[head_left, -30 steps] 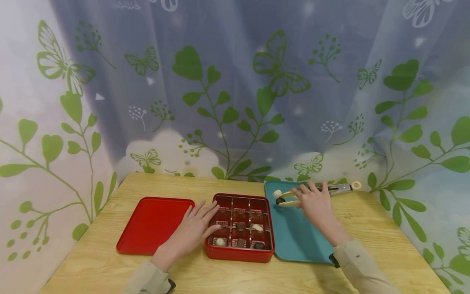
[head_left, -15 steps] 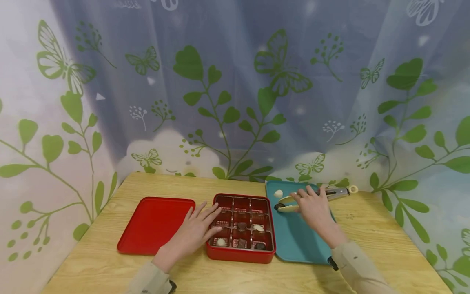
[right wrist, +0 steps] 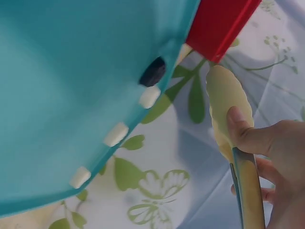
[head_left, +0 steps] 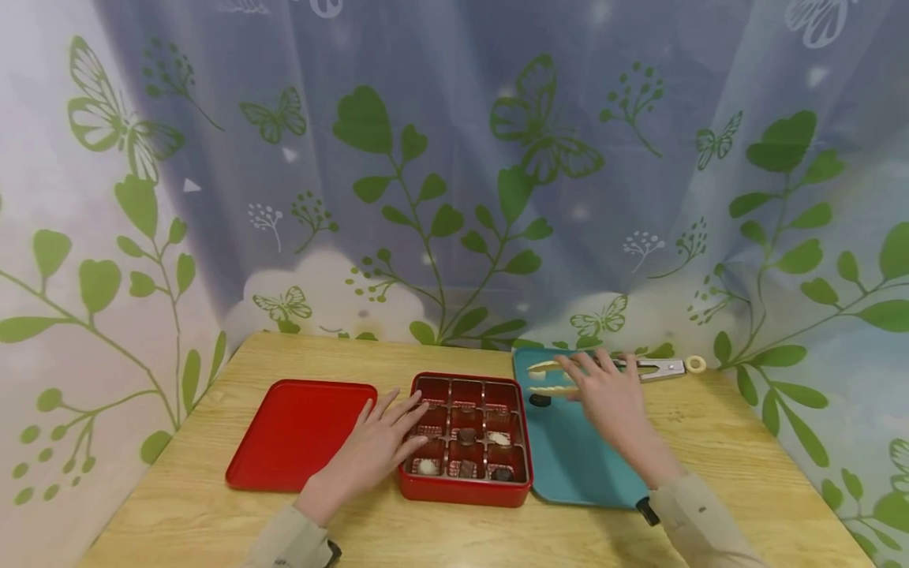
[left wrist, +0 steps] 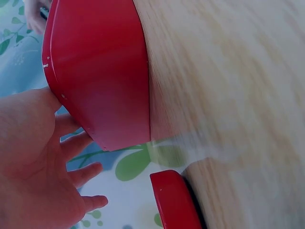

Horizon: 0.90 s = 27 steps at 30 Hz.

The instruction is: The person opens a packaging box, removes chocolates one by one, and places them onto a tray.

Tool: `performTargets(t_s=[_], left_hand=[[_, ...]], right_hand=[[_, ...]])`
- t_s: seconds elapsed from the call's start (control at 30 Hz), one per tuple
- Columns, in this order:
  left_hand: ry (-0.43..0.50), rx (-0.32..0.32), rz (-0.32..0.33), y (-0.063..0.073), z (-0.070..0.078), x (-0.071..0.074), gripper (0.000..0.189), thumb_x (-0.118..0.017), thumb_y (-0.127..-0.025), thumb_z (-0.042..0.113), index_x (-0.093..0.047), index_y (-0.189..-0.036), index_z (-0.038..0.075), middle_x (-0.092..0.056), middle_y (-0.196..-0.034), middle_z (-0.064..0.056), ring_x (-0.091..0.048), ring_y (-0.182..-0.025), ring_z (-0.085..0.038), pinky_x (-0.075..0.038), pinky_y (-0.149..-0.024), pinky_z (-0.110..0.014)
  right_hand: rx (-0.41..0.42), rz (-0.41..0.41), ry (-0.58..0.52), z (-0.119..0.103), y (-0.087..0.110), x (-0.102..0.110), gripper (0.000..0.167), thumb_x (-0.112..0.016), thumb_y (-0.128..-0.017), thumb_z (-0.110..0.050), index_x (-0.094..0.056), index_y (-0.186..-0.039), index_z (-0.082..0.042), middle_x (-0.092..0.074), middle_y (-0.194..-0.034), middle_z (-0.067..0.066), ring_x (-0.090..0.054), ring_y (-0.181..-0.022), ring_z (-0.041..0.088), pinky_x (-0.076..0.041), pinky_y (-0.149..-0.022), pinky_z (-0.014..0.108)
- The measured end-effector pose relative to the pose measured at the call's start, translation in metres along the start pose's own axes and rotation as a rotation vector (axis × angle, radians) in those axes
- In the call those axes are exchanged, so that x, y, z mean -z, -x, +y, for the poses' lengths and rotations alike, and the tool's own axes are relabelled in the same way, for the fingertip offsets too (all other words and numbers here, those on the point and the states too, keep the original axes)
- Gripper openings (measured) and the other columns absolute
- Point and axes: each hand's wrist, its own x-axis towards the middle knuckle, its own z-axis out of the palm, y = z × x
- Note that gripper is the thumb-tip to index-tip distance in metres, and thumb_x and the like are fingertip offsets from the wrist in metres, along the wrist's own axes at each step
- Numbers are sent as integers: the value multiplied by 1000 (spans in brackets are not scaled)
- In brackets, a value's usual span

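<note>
My left hand [head_left: 365, 454] rests with spread, straight fingers at the left rim of a red box [head_left: 461, 491]; in the left wrist view the thumb side touches the box wall [left wrist: 105, 71]. The box has a divided insert with several chocolates in its front and middle compartments. My right hand [head_left: 614, 398] grips metal tongs [head_left: 663, 368] with cream, scalloped tips over a teal tray [head_left: 575, 465]. The tips stand apart, around a white chocolate [head_left: 537, 375] in the head view. A dark chocolate [head_left: 540, 401] lies just in front of them, apart from the tongs.
A red lid [head_left: 305, 434] lies left of the box on the wooden table [head_left: 454, 540]. Along one tray edge the right wrist view shows white pieces [right wrist: 116, 134] in a row beside the dark one. A leaf-and-butterfly curtain [head_left: 440, 197] hangs behind the table.
The tongs, earlier around the dark chocolate and shifting it toward the front, have let it go on the tray. They have moved back with tips spread over the white one. The left hand stays put.
</note>
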Motion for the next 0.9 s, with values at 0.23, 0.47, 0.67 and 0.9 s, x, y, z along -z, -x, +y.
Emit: performTargets(t_s=[0.23,0.47,0.67,0.9], left_hand=[[-22,15,8,1,1,0,58,-53,-105,42,-48,-152,9,-38,-161,-10,-26,-150,-43,-21,-116,-70],[-51,40,-1,1,2,0,58,-51,-105,43,-46,-153,10,-36,-162,-9,-24,-151,-43,-20,-116,-69],[-63,42,0,2,2,-1,58,-50,-105,43,-47,-153,11,-37,-162,-8,-25,-151,-42,-20,-117,-69],[-48,43,-7,2,2,0,58,-50,-106,43,-46,-154,11,-35,-163,-7,-23,-152,-41,-19,-117,-69]], right_hand=[[61,62,-8,-17,-9,17,66,-88,-76,-36,-64,-137,-24,-66,-122,2,-56,-110,29,-43,-89,56],[134,67,-18,-34,-19,33,61,-86,-78,-30,-65,-136,-25,-65,-123,1,-55,-113,28,-43,-93,57],[259,76,-16,-49,-32,45,64,-88,-75,-30,-66,-136,-27,-66,-122,-1,-56,-113,27,-42,-99,54],[404,14,50,-73,-46,54,59,-86,-77,-32,-67,-133,-32,-67,-123,-8,-56,-118,21,-43,-103,50]])
